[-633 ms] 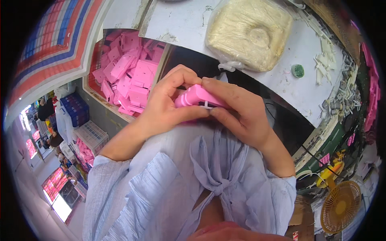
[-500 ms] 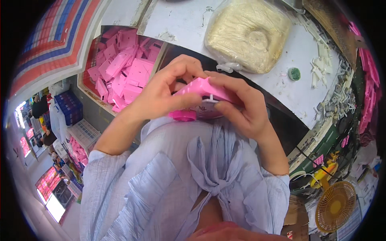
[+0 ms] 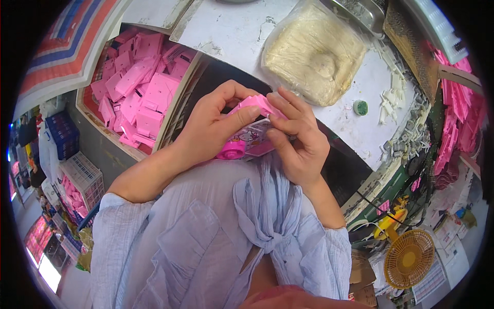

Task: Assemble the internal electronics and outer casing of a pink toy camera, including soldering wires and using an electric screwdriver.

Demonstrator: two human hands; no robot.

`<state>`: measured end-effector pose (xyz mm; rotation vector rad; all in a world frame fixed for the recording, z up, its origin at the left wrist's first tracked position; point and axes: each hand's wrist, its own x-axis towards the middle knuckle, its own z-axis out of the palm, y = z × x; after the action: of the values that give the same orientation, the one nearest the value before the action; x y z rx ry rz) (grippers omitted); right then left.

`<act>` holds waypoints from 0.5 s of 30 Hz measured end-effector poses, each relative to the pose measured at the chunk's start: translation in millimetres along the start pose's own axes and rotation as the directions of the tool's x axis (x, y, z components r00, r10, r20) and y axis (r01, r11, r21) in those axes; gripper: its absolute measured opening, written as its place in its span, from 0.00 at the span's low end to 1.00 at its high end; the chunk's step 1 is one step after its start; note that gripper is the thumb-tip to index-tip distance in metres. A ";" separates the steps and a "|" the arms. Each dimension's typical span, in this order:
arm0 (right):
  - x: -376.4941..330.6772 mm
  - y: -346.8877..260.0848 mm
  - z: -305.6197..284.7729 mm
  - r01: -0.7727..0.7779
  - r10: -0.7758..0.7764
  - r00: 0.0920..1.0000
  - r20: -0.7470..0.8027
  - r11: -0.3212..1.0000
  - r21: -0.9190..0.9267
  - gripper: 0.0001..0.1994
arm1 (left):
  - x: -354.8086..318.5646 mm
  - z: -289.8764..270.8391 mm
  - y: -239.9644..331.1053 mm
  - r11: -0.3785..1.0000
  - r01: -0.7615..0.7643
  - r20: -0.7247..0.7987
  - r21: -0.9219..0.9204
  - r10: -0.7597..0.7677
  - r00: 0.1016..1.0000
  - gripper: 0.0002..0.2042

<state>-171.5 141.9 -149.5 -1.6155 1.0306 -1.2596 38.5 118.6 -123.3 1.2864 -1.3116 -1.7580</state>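
Observation:
Both hands meet over one small pink plastic toy part (image 3: 249,138) at chest height, in front of a pale blue shirt. My left hand (image 3: 213,129) grips it from the left, thumb across its top. My right hand (image 3: 297,141) pinches its right end with the fingertips. The part has a round pink knob (image 3: 231,151) at its lower left and a printed panel on its face. Its far side is hidden by my fingers.
A box (image 3: 170,123) of several loose pink plastic plates stands to the left. A clear bag (image 3: 315,54) of pale stringy material lies on the white worktop (image 3: 231,31), beside a small green cap (image 3: 360,107) and white scraps. A yellow fan (image 3: 409,257) is at lower right.
The pink part has been turned in my hands, so the printed face and round knob now show. Both hands have kept hold of it.

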 end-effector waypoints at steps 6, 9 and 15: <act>0.8 -1.3 3.8 -0.161 0.161 0.987 0.008 0.985 0.061 0.08 | -4.3 1.8 5.3 0.998 0.056 -0.012 -0.002 -0.056 0.998 0.13; 3.1 -6.1 2.8 -0.238 0.238 0.971 0.012 0.967 0.094 0.08 | -3.3 7.8 0.3 0.999 -0.020 -0.066 -0.036 0.018 0.998 0.13; 5.0 -15.2 -0.5 -0.388 0.406 0.914 -0.002 0.875 0.290 0.07 | -0.4 11.2 4.4 0.983 -0.161 -0.091 0.091 0.170 0.981 0.12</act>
<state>-169.4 142.1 -133.7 -1.0816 1.0963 -1.1194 27.9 121.5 -118.5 1.2540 -1.4058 -1.5213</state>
